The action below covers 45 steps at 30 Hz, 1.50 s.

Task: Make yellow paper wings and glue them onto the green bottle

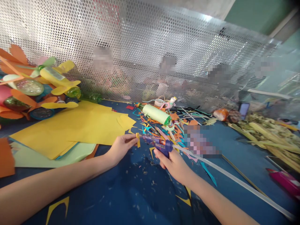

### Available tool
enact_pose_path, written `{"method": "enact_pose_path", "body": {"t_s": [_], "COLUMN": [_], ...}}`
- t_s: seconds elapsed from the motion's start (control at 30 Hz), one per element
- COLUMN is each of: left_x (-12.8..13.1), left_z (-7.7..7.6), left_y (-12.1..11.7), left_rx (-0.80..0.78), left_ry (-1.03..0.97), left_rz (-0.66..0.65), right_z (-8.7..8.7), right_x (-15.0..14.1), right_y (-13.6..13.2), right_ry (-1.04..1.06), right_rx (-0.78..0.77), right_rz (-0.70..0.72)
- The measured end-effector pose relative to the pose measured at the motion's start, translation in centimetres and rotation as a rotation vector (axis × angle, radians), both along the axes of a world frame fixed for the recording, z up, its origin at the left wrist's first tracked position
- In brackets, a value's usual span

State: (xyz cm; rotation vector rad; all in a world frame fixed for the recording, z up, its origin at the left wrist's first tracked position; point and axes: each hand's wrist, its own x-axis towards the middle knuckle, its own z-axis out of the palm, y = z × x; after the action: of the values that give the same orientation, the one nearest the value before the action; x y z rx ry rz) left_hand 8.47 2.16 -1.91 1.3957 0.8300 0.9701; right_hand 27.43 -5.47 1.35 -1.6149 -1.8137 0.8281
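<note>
My right hand (172, 164) is wrapped round the handle of a purple glue gun (156, 142), whose nozzle points left. A long clear glue stick (225, 167) trails from the back of the gun toward the lower right. My left hand (123, 147) pinches a small yellow paper strip (138, 140) upright between thumb and fingertips. The nozzle is right beside the strip; whether they touch I cannot tell. Behind the gun lies a green bottle (156, 114) wrapped in pale green paper.
Yellow paper sheets (89, 125) lie at left, near paper-winged bottles (53, 78). Colourful scraps (180, 134) cover the table (105, 200) beyond the gun. Dried corn husks (264, 134) and a pink pouch (283, 181) sit at right. A perforated metal screen (140, 47) stands behind, with people beyond.
</note>
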Motion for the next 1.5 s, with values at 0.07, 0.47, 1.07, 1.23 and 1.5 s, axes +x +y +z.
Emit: {"method": "enact_pose_path", "body": {"t_s": [0.07,0.47,1.07,1.23,1.5], "left_x": [0.0,0.0,-0.1,-0.2,-0.2], "left_z": [0.0,-0.3,-0.5,-0.7,-0.7], "left_y": [0.0,0.1,0.2,0.3,0.4], "left_rx": [0.001,-0.048,-0.017,-0.007,-0.014], "left_ry": [0.001,-0.012,0.012,0.023,-0.029], "left_rz": [0.008,0.059,0.052,0.091,0.107], "right_z": [0.1,0.2,0.3,0.4,0.4], "right_x": [0.0,0.0,0.2,0.2,0.1], "right_y": [0.0,-0.3,-0.3,-0.5,-0.5], "right_ry": [-0.033,-0.105,-0.144,-0.141,-0.147], "right_rx": [0.001,0.0,-0.002,-0.014,-0.013], "right_rz": [0.005,0.0,-0.006,0.016,0.03]}}
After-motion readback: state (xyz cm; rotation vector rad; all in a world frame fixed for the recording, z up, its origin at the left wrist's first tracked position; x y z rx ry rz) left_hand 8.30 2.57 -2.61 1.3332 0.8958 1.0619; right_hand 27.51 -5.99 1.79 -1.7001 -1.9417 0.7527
